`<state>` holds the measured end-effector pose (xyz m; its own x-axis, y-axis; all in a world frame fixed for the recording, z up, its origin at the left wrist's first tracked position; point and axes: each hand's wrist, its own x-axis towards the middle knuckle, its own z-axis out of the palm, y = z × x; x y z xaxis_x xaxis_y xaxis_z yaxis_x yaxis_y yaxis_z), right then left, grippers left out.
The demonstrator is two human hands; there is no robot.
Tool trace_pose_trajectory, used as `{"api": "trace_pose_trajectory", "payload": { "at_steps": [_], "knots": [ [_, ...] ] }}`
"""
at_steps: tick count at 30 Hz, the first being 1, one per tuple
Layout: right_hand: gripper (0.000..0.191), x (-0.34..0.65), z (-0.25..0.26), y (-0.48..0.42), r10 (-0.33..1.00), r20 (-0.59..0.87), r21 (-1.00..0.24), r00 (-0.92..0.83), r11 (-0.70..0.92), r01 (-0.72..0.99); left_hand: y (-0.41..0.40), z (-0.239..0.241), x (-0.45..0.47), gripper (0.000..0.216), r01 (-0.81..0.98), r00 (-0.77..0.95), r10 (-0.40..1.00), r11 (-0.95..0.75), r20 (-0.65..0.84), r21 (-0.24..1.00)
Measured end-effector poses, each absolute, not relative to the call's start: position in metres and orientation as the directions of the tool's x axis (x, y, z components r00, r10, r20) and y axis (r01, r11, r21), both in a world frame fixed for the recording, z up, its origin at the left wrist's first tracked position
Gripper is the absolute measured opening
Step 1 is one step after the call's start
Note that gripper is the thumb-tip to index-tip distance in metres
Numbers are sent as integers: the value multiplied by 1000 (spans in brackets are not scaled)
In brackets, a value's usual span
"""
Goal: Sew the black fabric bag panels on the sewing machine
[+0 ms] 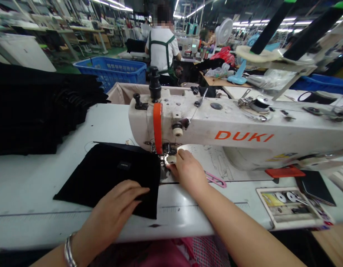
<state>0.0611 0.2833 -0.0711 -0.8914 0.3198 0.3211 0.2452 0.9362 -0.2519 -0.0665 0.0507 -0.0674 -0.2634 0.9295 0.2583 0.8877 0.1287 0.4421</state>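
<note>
A black fabric piece (96,174) with a small dark label (124,165) lies flat on the sewing table, its right edge beside the needle area. My left hand (115,207) rests on the piece's lower right part, fingers stretched out. At the sewing machine (199,128), my right hand (190,171) is bent in close to the right of the presser foot (162,161). Its thumb and fingers come together there, and whatever they pinch is hidden. A pink thread snipper (215,179) lies just right of that hand.
A tall stack of black fabric (35,107) stands at the left. A tray with bobbins (289,207), a red object (285,172) and a dark flat case (317,187) lie right. Behind are a blue basket (112,70), thread cones (271,27) and a seated person (161,48).
</note>
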Motion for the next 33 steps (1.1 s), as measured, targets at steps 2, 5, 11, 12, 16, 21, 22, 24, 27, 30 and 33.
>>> {"api": "trace_pose_trajectory", "payload": {
  "at_steps": [2, 5, 11, 12, 16, 21, 22, 24, 27, 30, 33],
  "knots": [
    [10, 73, -67, 274, 254, 301, -271, -919, 947, 172, 52, -65, -66, 23, 753, -506, 833, 300, 225, 586],
    [23, 106, -63, 251, 122, 225, -386, -967, 922, 27, 50, -63, -67, 28, 642, -658, 727, 403, 197, 652],
    [27, 127, -78, 209, 269, 265, -585, -926, 809, 68, 48, -61, -64, 23, 685, -607, 761, 354, 229, 637],
    [18, 124, -80, 206, 285, 294, -614, -912, 788, 49, 48, -61, -64, 21, 708, -589, 768, 340, 253, 619],
    [7, 117, -79, 204, 263, 391, -668, -882, 740, -76, 49, -59, -67, 21, 815, -476, 797, 242, 371, 526],
    [7, 122, -73, 212, 76, 412, -496, -908, 855, -153, 51, -60, -71, 33, 928, -119, 924, -26, 363, 371],
    [8, 122, -73, 213, 45, 403, -471, -914, 866, -165, 52, -62, -71, 37, 942, -28, 939, -90, 343, 324],
    [13, 122, -76, 215, -4, 389, -452, -921, 871, -194, 53, -67, -71, 48, 958, 110, 955, -176, 277, 228],
    [17, 122, -80, 214, 2, 387, -482, -922, 853, -200, 54, -72, -68, 58, 970, 193, 965, -215, 178, 113],
    [15, 120, -84, 213, 25, 405, -503, -914, 840, -201, 59, -70, -64, 54, 971, 214, 963, -229, 164, 74],
    [21, 119, -85, 212, 2, 457, -466, -889, 853, -237, 68, -64, -58, 68, 985, 111, 987, -125, 120, 121]
  ]
}}
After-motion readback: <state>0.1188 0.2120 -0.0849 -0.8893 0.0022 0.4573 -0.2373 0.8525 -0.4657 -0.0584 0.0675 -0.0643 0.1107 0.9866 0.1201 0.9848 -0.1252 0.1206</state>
